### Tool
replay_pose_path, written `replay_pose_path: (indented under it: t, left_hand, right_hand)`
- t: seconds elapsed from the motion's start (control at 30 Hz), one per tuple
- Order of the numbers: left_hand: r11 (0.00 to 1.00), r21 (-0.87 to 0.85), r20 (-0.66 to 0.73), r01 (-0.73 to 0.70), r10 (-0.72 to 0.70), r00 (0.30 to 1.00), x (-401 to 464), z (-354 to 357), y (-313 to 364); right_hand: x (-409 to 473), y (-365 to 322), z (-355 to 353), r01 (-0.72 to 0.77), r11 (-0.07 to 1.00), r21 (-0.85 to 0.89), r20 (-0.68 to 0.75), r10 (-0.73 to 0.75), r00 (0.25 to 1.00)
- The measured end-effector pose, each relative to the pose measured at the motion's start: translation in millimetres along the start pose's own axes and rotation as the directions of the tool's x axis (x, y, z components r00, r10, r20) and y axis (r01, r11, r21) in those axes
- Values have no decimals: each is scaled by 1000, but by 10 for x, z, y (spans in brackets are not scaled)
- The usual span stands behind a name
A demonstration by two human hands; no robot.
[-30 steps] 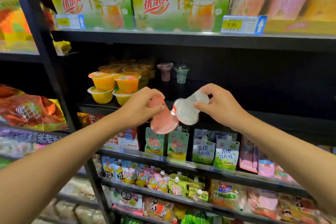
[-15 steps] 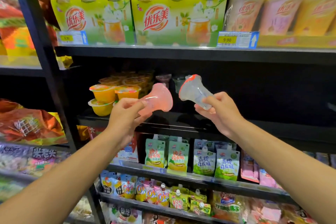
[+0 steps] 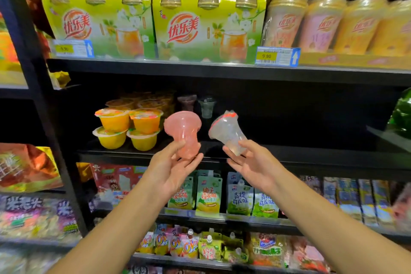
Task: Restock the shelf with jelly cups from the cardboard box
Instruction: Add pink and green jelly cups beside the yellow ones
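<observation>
Two jelly cups up in the air in front of the middle shelf — a pink cup in the left hand and a clear cup with a red-edged lid in the right hand. Both are pinched by the narrow bottom end between thumb and fingers, wide tops tilted up and toward the shelf, the clear one leaning left. The cups sit near each other but not touching. On the shelf behind them there's a pair of small cups way at the back, and to the left stacked orange fruit cups, two high. Shelf above has green drink packs and tall wrapped cups, with a yellow price tag on the edge. Below the hands — rows of green pouches.
</observation>
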State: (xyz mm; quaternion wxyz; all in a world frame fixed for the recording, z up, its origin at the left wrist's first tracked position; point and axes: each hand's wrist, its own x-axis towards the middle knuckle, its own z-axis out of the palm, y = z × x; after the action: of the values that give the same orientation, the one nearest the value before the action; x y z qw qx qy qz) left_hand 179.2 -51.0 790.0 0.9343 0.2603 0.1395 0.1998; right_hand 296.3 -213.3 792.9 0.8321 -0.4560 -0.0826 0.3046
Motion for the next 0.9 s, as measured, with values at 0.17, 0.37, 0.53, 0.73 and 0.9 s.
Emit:
replay_pose_path:
  t: [0.17,0.37,0.53,0.73,0.9]
  left_hand:
    - [918,362,29,-161,162,986,54,-183,63]
    - [821,519,53,-237,246,968,42,-314,138]
    - [774,582,135,-250,211,968,29,-295,105]
    - [725,638,191,-259,178,965,32,-203,102]
    - [787,571,166,-231,165,972,90,-169,110]
  right_hand:
    - [-89,287,9,-43,999,-33,-59,41,997]
    - [-189,461,177,-38,970,242,4,38,999]
    - [-117,427,247,54,986,-161,6,-54,999]
    - [-128,411,297,18,994,-111,125,-4,992]
    - [-50,416,346,66,998,7,59,-67,996]
